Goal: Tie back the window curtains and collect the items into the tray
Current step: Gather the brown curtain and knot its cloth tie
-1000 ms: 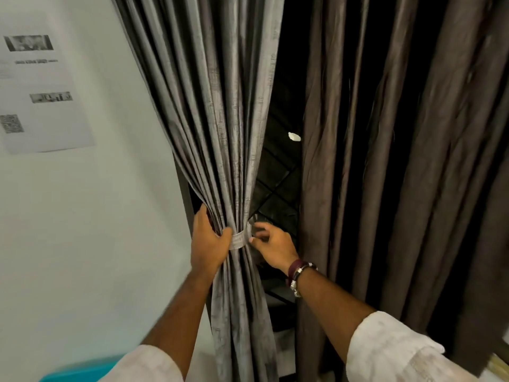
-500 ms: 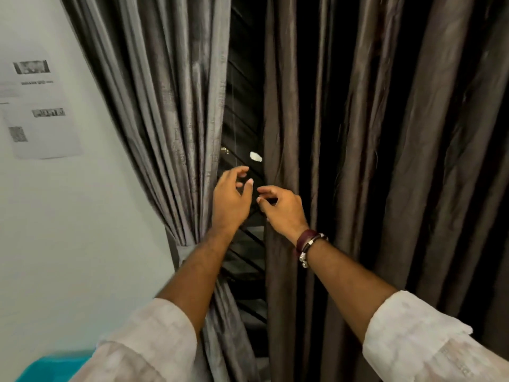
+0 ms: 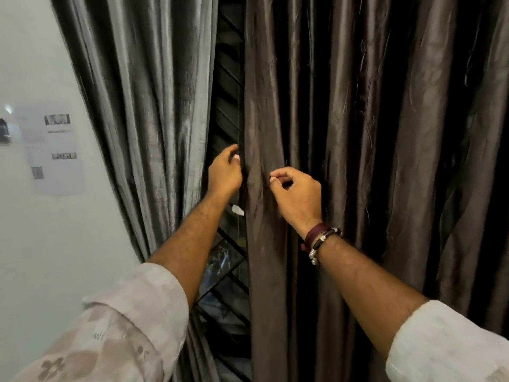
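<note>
Both hands have come off the left curtain (image 3: 143, 106) and swung across to the right curtain (image 3: 358, 133), and the view has swung with them, so the tied band that sat between the fingers a second ago is now out of sight below. That reads as the left side done and the right side just starting. The right curtain hangs loose and untied, its inner edge directly at the fingertips. The left hand (image 3: 224, 175) reaches past that edge, fingers curled around it as far as I can tell, though the tips are hidden behind the fabric. The right hand (image 3: 298, 195) hovers just on the cloth, fingers bent inward, thumb and forefinger nearly meeting, nothing clearly caught between them. Half a second ago both hands hung in the dark window gap (image 3: 230, 106), touching nothing; no tray in view
</note>
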